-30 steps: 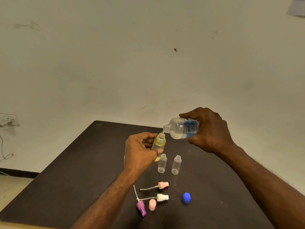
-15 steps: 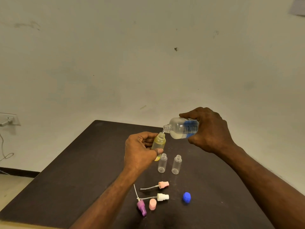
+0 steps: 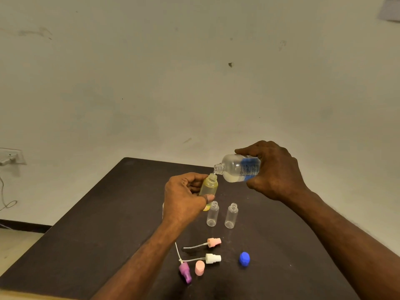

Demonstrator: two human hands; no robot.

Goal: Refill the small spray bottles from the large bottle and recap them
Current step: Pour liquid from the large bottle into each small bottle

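My left hand grips a small yellow spray bottle, uncapped and held almost upright above the dark table. My right hand holds the large clear bottle with a blue label, tipped so its open mouth touches the small bottle's neck. Liquid pools in the large bottle's lower side. Two empty clear small bottles stand uncapped just below my hands.
Near the table's front lie a pink spray head, a white spray head, a purple spray head, a pink cap and a blue cap. A wall socket sits at the left.
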